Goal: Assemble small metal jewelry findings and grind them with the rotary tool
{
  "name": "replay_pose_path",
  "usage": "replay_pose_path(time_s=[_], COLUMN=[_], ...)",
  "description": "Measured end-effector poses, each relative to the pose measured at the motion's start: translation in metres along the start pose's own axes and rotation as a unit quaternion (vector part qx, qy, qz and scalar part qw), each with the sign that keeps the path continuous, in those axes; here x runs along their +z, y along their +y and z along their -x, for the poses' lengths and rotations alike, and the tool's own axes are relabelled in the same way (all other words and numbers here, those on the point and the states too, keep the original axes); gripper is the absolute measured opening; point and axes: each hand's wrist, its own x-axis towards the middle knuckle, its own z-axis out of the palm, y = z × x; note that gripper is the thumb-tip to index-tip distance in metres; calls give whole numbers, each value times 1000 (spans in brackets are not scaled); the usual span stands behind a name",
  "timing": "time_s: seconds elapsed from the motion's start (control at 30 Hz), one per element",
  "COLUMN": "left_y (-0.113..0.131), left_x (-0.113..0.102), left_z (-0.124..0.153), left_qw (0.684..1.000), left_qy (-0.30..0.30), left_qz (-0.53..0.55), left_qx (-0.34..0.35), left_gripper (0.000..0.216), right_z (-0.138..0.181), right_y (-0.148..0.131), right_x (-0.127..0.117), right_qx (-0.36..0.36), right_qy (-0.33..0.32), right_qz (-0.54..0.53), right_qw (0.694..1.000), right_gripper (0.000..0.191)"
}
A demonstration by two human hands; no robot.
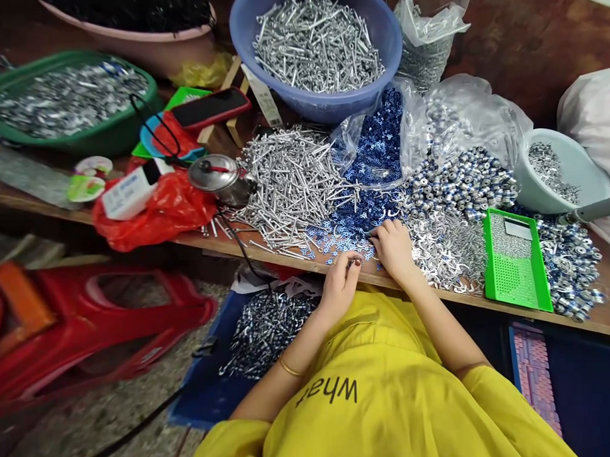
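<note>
My left hand [339,280] is closed in a pinch at the bench's front edge, holding something small and dark that I cannot make out. Just to its right, my right hand [394,249] has its fingertips pressed together among small blue three-armed plastic pieces [377,202]; what they grip is hidden. Left of these pieces lies a heap of silver metal pins [288,182]. White curved clips [436,250] spread beside my right wrist, with fine metal pieces [468,246] next to them. Behind are blue-and-silver cylindrical parts [461,180].
A green tray [520,284] sits near the right front edge. At the back stands a blue basin [320,98] of metal rods. A metal pot [220,181] and red plastic bag [169,213] are on the left. Finished-looking parts [268,330] fill a blue container below the bench.
</note>
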Motion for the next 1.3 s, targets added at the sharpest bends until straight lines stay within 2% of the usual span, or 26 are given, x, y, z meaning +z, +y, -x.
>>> replay_pose_path(time_s=[0.07, 0.13, 0.2, 0.27, 0.37, 0.43, 0.5, 0.6, 0.67, 0.73, 0.8, 0.87, 0.93, 1.0, 1.03, 1.1, 1.17, 1.23, 1.3], left_y=[2, 4, 5, 6, 11, 16, 21, 26, 27, 25, 22, 18, 13, 8, 6, 2, 1, 1, 1], left_x=[0, -1, -1, 1, 7, 10, 11, 10, 9, 10, 10, 9, 7, 4, 3, 2, 3, 5, 6], left_z=[-1, -4, -6, -9, -10, -10, -8, -6, -5, -3, 1, 6, 11, 15, 16, 15, 14, 12, 13], left_qw=[996, 982, 961, 941, 919, 904, 894, 894, 891, 874, 847, 821, 812, 831, 847, 878, 896, 908, 921], left_qy=[15, 17, 14, 12, -4, -15, -24, -36, -29, -20, -24, -40, -51, -42, -27, 7, 26, 28, 34], left_qz=[81, 167, 246, 302, 352, 383, 403, 407, 417, 447, 487, 517, 521, 493, 469, 418, 380, 354, 328], left_qx=[-40, -84, -125, -153, -177, -188, -192, -182, -180, -191, -213, -239, -257, -255, -247, -233, -228, -221, -207], left_gripper=[25, 28, 28, 27, 26, 24, 22, 20, 19, 18, 18, 19, 20, 22, 24, 28, 33, 37, 39], right_z=[-3, 1, 8, 18, 34, 43, 48, 51, 51, 52, 56, 61, 64, 62, 58, 46, 31, 17, 9], right_y=[1, 1, 0, -6, -22, -33, -40, -44, -44, -44, -43, -39, -31, -22, -17, -12, -13, -17, -21], right_x=[3, -1, -10, -20, -31, -32, -30, -29, -30, -30, -28, -24, -19, -14, -11, -5, 1, 7, 9], right_qx=[-8, -9, 6, 30, 46, 48, 58, 78, 58, 33, 42, 71, 76, 65, 59, 45, 24, 7, 1], right_qy=[3, 45, 111, 139, 88, 70, 86, 130, 138, 130, 118, 91, 24, -28, -32, -7, -2, -33, -54], right_qz=[17, -25, -118, -243, -390, -430, -449, -442, -409, -395, -423, -475, -510, -489, -451, -326, -176, -66, -19], right_qw=[1000, 999, 987, 960, 915, 899, 887, 884, 900, 909, 897, 872, 857, 869, 890, 944, 984, 997, 998], right_gripper=[16, 17, 16, 15, 12, 10, 9, 7, 7, 7, 7, 10, 14, 18, 18, 17, 13, 10, 8])
